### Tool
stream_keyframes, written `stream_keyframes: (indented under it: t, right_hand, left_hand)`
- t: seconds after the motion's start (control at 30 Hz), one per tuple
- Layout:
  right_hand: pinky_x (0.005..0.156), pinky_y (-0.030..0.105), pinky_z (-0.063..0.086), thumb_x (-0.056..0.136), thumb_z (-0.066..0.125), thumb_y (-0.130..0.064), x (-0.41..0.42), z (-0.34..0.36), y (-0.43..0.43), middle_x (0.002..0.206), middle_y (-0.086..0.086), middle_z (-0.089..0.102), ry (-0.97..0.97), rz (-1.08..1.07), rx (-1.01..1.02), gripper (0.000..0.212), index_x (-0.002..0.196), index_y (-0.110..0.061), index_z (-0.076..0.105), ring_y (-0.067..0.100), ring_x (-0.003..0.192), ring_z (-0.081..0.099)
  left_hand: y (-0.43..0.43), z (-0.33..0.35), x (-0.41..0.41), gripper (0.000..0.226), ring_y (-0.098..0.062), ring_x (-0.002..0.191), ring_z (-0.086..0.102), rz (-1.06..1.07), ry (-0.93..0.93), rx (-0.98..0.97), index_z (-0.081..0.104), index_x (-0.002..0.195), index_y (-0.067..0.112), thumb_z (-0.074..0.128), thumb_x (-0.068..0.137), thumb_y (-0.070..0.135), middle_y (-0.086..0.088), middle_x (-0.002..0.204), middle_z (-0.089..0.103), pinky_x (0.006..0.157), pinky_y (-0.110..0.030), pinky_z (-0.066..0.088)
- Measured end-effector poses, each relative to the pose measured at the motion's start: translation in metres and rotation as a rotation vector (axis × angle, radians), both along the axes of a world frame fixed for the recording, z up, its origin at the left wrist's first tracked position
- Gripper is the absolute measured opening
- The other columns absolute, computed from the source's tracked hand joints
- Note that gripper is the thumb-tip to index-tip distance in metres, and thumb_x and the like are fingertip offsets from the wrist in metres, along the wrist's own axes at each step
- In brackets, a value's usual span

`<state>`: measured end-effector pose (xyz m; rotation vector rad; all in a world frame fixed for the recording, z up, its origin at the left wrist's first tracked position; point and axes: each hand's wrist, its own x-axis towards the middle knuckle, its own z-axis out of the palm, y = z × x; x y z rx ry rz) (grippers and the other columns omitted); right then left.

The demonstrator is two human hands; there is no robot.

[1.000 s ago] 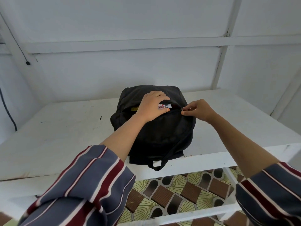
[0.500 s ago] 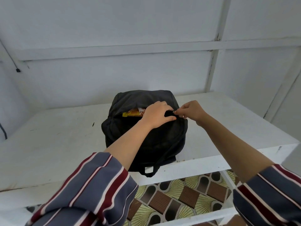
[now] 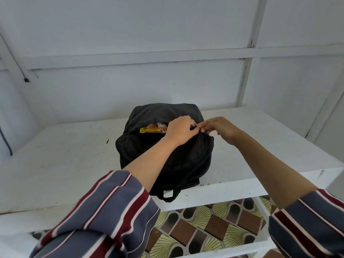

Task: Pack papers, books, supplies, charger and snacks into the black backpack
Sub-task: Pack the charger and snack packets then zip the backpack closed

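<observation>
The black backpack (image 3: pixel 163 146) stands on the white table (image 3: pixel 61 157), near its front edge. Its top opening gapes on the left side, and a yellow-orange snack packet (image 3: pixel 153 128) shows inside. My left hand (image 3: pixel 179 130) grips the front lip of the opening, fingers curled over the fabric. My right hand (image 3: pixel 218 128) pinches something small at the zipper line, right beside my left fingertips; the zipper pull itself is hidden by the fingers. The other contents are out of sight inside the bag.
A black strap loop (image 3: pixel 168 194) hangs over the table's front edge. A white lower rail (image 3: pixel 214 252) and patterned floor tiles (image 3: pixel 204 226) lie below. White walls close in behind and at the right; a dark cable (image 3: pixel 5 144) hangs at the far left.
My right hand has slid left along the zipper line until it meets my left hand. The opening now shows more of the snack packet. The view has shifted slightly.
</observation>
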<state>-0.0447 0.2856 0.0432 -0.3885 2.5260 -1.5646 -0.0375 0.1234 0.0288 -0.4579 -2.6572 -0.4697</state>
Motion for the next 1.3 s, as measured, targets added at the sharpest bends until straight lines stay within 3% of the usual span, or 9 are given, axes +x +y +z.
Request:
stream_keyframes:
  t: [0.17,0.27,0.43,0.6,0.8,0.9,1.0,1.13,1.3]
  right_hand:
    - [0.084,0.014,0.04,0.079,0.07,-0.006,-0.001,-0.024,-0.005,0.108,0.0,0.059,0.194,0.056,0.002,0.033,0.109,-0.018,0.066,0.004,0.09,0.052]
    - [0.102,0.037,0.031,0.076,0.075,-0.024,-0.009,-0.038,-0.007,0.12,-0.006,0.058,0.333,-0.017,0.182,0.033,0.108,-0.026,0.069,0.009,0.107,0.049]
    - [0.079,0.031,0.016,0.08,0.07,-0.028,-0.008,-0.041,-0.015,0.113,-0.011,0.066,0.577,-0.172,0.35,0.021,0.101,-0.031,0.072,0.009,0.105,0.053]
    - [0.074,0.028,0.011,0.084,0.064,-0.04,-0.012,-0.046,-0.013,0.111,-0.012,0.068,0.667,-0.239,0.473,0.023,0.105,-0.034,0.07,0.013,0.099,0.051]
    - [0.08,0.028,0.016,0.082,0.068,-0.037,-0.016,-0.041,-0.007,0.104,-0.006,0.07,0.651,-0.254,0.441,0.022,0.102,-0.03,0.071,0.015,0.098,0.051]
    - [0.084,0.032,0.019,0.082,0.067,-0.039,-0.017,-0.032,-0.008,0.108,-0.008,0.068,0.613,-0.227,0.523,0.022,0.102,-0.032,0.07,0.014,0.104,0.051]
    - [0.083,0.034,0.016,0.079,0.067,-0.041,-0.015,-0.019,-0.015,0.115,-0.012,0.063,0.547,-0.137,0.621,0.024,0.102,-0.034,0.068,0.011,0.109,0.051]
    - [0.088,0.031,0.015,0.076,0.068,-0.049,-0.004,-0.007,-0.053,0.127,-0.01,0.054,0.714,-0.012,0.542,0.043,0.117,-0.035,0.062,0.011,0.118,0.046]
    - [0.099,0.036,0.015,0.088,0.057,-0.04,0.004,-0.021,-0.107,0.143,-0.005,0.044,0.878,0.066,0.699,0.046,0.132,-0.027,0.052,0.015,0.13,0.039]
  left_hand:
    - [0.003,0.003,0.003,0.02,-0.02,0.077,0.062,0.019,-0.05,0.203,0.073,0.079,0.008,0.063,0.085,0.025,-0.007,0.083,0.069,0.066,-0.032,0.048]
    - [0.004,0.004,0.005,0.019,-0.015,0.076,0.061,0.052,-0.054,0.231,0.073,0.081,0.009,0.064,0.085,0.026,-0.004,0.085,0.068,0.061,-0.023,0.041]
    - [0.01,0.001,0.007,0.024,-0.014,0.074,0.053,0.114,-0.05,0.154,0.064,0.071,0.009,0.058,0.086,0.028,-0.004,0.089,0.063,0.059,-0.026,0.036]
    - [0.007,0.001,0.006,0.024,-0.021,0.092,0.052,0.161,0.04,-0.016,0.061,0.082,0.012,0.05,0.09,0.032,-0.003,0.095,0.058,0.078,-0.033,0.034]
    - [-0.041,0.009,0.011,0.027,-0.021,0.107,0.048,0.323,0.052,-0.012,0.062,0.078,0.016,0.049,0.09,0.036,0.0,0.1,0.06,0.099,-0.038,0.026]
    - [-0.076,0.004,0.019,0.027,-0.022,0.102,0.05,0.411,0.104,0.13,0.056,0.067,0.014,0.055,0.087,0.032,-0.002,0.095,0.061,0.096,-0.038,0.028]
    - [-0.099,-0.004,0.025,0.024,-0.022,0.102,0.051,0.37,0.112,0.184,0.063,0.069,0.013,0.062,0.084,0.032,0.0,0.097,0.063,0.091,-0.034,0.031]
    - [-0.103,-0.005,0.03,0.023,-0.024,0.1,0.053,0.245,0.118,0.246,0.067,0.07,0.01,0.067,0.083,0.03,-0.002,0.094,0.064,0.086,-0.033,0.035]
    - [-0.109,-0.006,0.034,0.021,-0.022,0.101,0.051,0.176,0.068,0.287,0.067,0.074,0.01,0.065,0.085,0.028,-0.002,0.095,0.063,0.086,-0.031,0.036]
